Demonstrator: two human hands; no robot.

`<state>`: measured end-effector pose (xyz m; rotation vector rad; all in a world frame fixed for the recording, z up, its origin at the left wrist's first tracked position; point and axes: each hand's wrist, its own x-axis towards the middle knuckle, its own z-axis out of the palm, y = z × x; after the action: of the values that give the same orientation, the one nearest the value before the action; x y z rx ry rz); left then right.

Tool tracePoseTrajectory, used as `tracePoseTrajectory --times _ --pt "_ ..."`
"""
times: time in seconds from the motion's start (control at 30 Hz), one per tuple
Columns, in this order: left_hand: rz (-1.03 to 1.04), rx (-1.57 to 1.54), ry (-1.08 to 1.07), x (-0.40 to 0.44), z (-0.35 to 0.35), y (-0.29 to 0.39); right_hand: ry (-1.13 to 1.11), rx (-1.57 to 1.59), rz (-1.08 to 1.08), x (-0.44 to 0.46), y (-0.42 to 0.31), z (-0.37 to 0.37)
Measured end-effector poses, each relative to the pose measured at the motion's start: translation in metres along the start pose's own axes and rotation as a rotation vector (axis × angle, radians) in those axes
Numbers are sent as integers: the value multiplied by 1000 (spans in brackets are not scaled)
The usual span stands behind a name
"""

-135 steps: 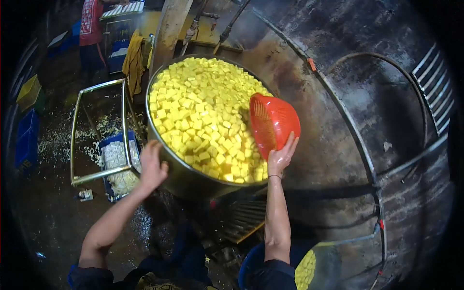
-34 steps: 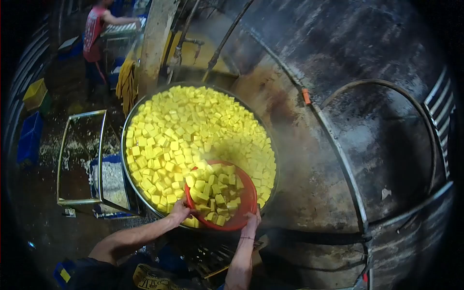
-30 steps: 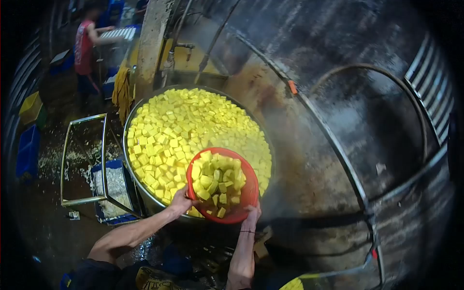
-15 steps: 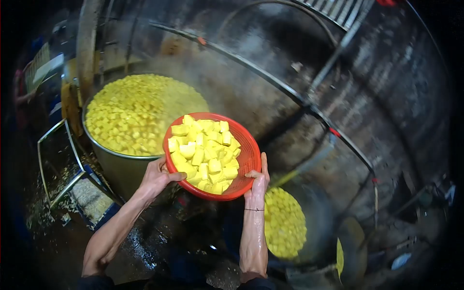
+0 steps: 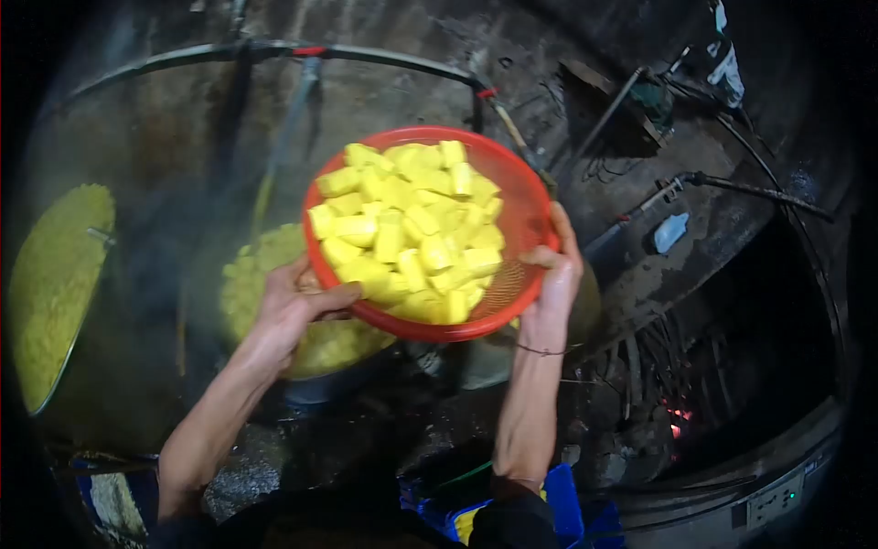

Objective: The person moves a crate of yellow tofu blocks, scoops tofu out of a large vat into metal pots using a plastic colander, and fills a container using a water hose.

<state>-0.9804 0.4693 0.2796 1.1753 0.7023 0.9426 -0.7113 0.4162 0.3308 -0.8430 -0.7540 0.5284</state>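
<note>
Between my two hands is a red plastic colander (image 5: 526,274), tilted a little and heaped with yellow chunks (image 5: 412,229) that look like cut cassava. My left hand (image 5: 297,306) grips the rim at its lower left, thumb over the edge. At the right side, my right hand (image 5: 556,274) clasps the rim with its thumb on top and a thin cord round the wrist. Behind and below the colander, partly hidden by it and my left hand, sits a pot of yellow chunks (image 5: 265,265).
A large vat of yellow chunks (image 5: 59,284) stands at the far left, with steam near it. Pipes (image 5: 384,59) run along the stained wall. At the lower right, embers (image 5: 677,423) glow beside a pile of sticks (image 5: 640,357). A blue crate (image 5: 562,503) is near my right arm.
My view has swung to the right, so the large vat now lies at the left edge. The filled colander has come along in both hands and is now over the smaller pot's right side.
</note>
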Motion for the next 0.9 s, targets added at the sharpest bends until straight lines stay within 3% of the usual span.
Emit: tracePoseTrajectory --times 0.1,0.17,0.23,0.27,0.33,0.37,0.43,0.53,0.7,0.8,0.83,0.87,0.9 --pt "-145 -116 -181 84 107 -27 91 -131 -53 79 -38 -86" --pt "-443 -240 -205 152 166 -62 145 -234 -73 126 -48 -139" --pt "-498 -297 -295 207 207 -120 187 -331 -100 157 -33 -183" --pt "-499 -303 -296 223 228 -131 214 -392 -74 171 -22 -209" --pt "-690 -229 -204 244 271 -151 265 -421 -46 194 4 -263" --pt "-692 -226 -204 251 281 -166 289 -393 -53 203 20 -286" --pt "-545 -362 -442 253 288 -202 365 -353 9 209 50 -322" --pt "-442 -472 -551 259 311 -251 385 -392 19 215 81 -366" --pt "-459 -536 -606 266 354 -292 451 -476 37 227 88 -411" --pt "-362 -351 -496 267 404 -311 398 -574 -13 244 71 -425" --pt "-287 -198 -428 263 424 -317 364 -620 -47 251 66 -423" --pt "-184 40 -326 257 450 -324 449 -725 127 237 29 -337" --pt "-96 266 -211 246 479 -324 438 -747 130 246 36 -355"
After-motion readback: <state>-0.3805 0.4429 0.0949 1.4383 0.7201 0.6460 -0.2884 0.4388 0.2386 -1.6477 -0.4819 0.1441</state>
